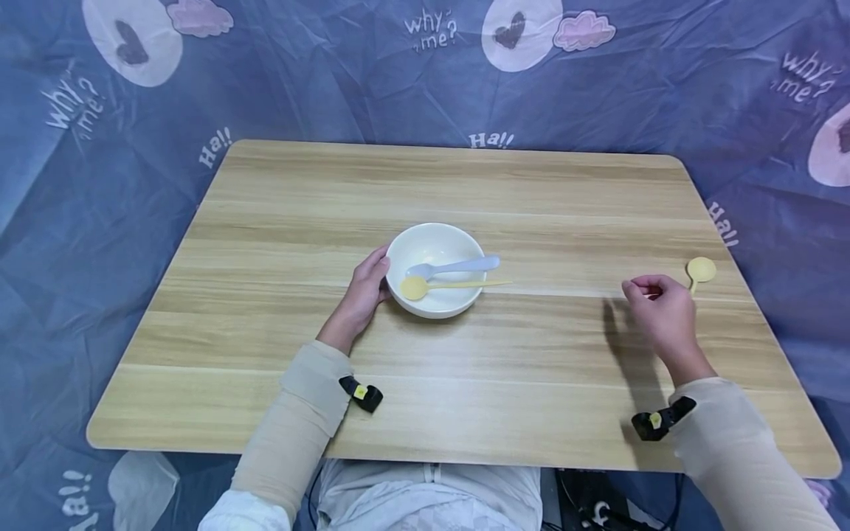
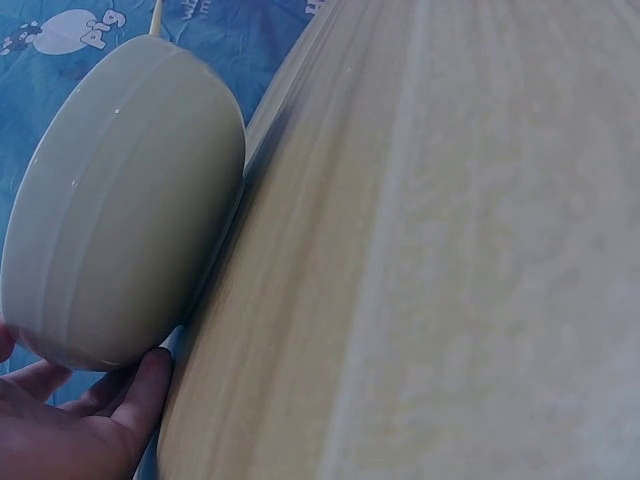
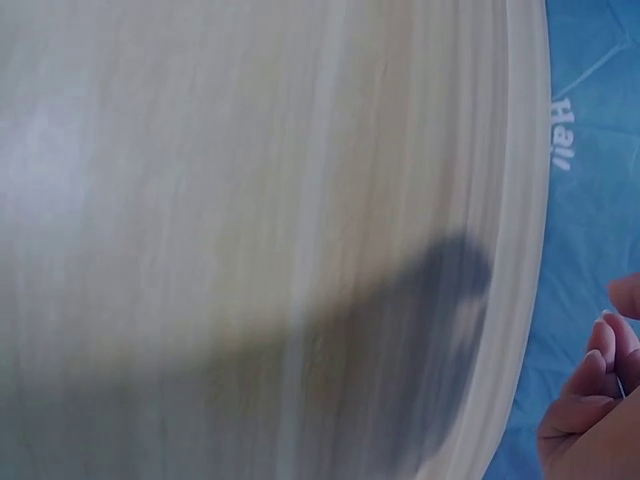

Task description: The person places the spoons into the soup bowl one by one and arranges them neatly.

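Note:
A white bowl (image 1: 434, 240) stands near the middle of the table; a blue spoon (image 1: 465, 265) and a yellow spoon (image 1: 415, 287) lie in it, handles over its right rim. My left hand (image 1: 361, 299) grips the bowl's left side. In the left wrist view, fingers of the left hand (image 2: 85, 420) touch the lower side of the bowl (image 2: 130, 200). Far to the right, my right hand (image 1: 664, 317) has curled fingers round another yellow spoon (image 1: 701, 270), its head showing past the hand and most of its handle hidden. The right wrist view shows only part of the right hand (image 3: 595, 410).
The wooden table (image 1: 265, 221) has rounded corners, with its right edge a short way beyond the right hand. Blue patterned cloth (image 1: 332, 81) surrounds it. A dark shadow of the right hand and arm falls on the tabletop (image 3: 180, 200).

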